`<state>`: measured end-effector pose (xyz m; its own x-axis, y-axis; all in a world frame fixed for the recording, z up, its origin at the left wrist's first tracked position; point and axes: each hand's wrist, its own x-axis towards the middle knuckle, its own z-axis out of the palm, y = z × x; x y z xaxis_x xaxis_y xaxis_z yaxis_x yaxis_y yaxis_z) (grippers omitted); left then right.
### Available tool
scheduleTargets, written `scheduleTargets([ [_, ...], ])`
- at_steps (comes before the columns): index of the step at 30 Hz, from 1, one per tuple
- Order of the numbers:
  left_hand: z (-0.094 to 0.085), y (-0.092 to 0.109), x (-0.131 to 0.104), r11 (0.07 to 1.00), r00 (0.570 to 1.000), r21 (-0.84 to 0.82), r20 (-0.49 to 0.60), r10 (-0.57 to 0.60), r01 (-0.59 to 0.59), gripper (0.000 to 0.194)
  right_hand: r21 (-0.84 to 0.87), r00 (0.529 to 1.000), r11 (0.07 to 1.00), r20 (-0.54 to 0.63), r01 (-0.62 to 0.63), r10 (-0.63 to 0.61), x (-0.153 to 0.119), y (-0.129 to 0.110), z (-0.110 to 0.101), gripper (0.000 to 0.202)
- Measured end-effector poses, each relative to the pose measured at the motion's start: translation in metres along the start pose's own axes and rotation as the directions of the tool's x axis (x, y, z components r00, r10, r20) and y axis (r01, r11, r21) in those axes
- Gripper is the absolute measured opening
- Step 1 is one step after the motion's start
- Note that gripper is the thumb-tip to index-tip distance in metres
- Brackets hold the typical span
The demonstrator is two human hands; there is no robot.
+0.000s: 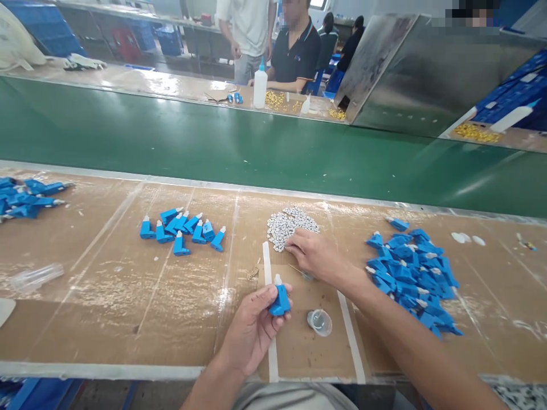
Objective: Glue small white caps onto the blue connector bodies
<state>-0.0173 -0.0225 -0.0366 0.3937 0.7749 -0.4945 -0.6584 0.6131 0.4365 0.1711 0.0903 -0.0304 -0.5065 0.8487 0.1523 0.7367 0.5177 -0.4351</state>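
Note:
My left hand (256,324) is closed around a blue plastic part (280,302) with a white tip pointing up, held above the cardboard-covered table. My right hand (310,253) reaches to the near edge of a pile of small grey-white pieces (287,223). Its fingertips are pinched together there, and what lies between them is too small to make out. A thin stick shows just below that hand, beside something clear that it partly covers. Between my forearms stands a small clear cup (319,323) with some clear content.
A large heap of blue parts (410,267) lies at right, with a smaller group (183,228) left of centre and another heap (25,196) far left. Beyond the table runs a green belt (171,136). People are across it, near a white bottle (260,88).

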Motion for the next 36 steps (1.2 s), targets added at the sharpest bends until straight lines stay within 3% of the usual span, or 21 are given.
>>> scheduleTargets([
  [8, 0.001, 0.000, 0.002, 0.999, 0.999, -0.011, 0.007, -0.040, 0.040, 0.031, 0.035, 0.999, 0.999, 0.042, -0.033, 0.031, 0.009, -0.002, 0.004, 0.015],
  [12, 0.002, 0.003, 0.002, 1.000, 1.000, 0.000, -0.006, -0.005, 0.005, 0.027, 0.193, 0.995, 0.976, 0.017, -0.096, 0.095, 0.007, -0.005, -0.009, 0.013],
  [14, 0.006, 0.006, 0.001, 1.000, 1.000, 0.015, 0.005, 0.018, -0.018, 0.027, 0.364, 0.988, 0.919, 0.032, -0.154, 0.153, -0.003, -0.009, -0.019, 0.017],
  [16, 0.014, 0.010, 0.001, 0.998, 0.998, 0.041, 0.030, 0.051, -0.053, 0.028, 0.659, 0.960, 0.706, 0.097, -0.261, 0.264, -0.016, -0.016, -0.029, 0.021],
  [19, 0.030, 0.014, 0.002, 0.990, 0.993, 0.089, 0.061, 0.103, -0.108, 0.026, 0.911, 0.881, 0.193, 0.270, -0.364, 0.389, -0.039, -0.034, -0.040, 0.026],
  [20, 0.036, 0.014, 0.002, 0.987, 0.991, 0.107, 0.071, 0.116, -0.124, 0.025, 0.924, 0.864, 0.102, 0.301, -0.369, 0.404, -0.045, -0.040, -0.043, 0.026],
  [22, 0.045, 0.012, 0.003, 0.979, 0.986, 0.144, 0.103, 0.132, -0.147, 0.022, 0.932, 0.848, 0.006, 0.327, -0.363, 0.417, -0.056, -0.051, -0.045, 0.027],
  [25, 0.055, 0.007, 0.002, 0.968, 0.979, 0.189, 0.149, 0.136, -0.163, 0.021, 0.945, 0.851, -0.005, 0.296, -0.326, 0.434, -0.070, -0.062, -0.047, 0.026],
  [29, 0.064, 0.001, -0.002, 0.955, 0.976, 0.229, 0.153, 0.157, -0.190, 0.022, 0.967, 0.857, 0.109, 0.148, -0.230, 0.494, -0.085, -0.070, -0.046, 0.022],
  [36, 0.070, -0.008, -0.004, 0.939, 0.968, 0.256, 0.156, 0.194, -0.230, 0.022, 0.953, 0.837, 0.200, 0.085, -0.226, 0.540, -0.101, -0.073, -0.038, 0.022],
])
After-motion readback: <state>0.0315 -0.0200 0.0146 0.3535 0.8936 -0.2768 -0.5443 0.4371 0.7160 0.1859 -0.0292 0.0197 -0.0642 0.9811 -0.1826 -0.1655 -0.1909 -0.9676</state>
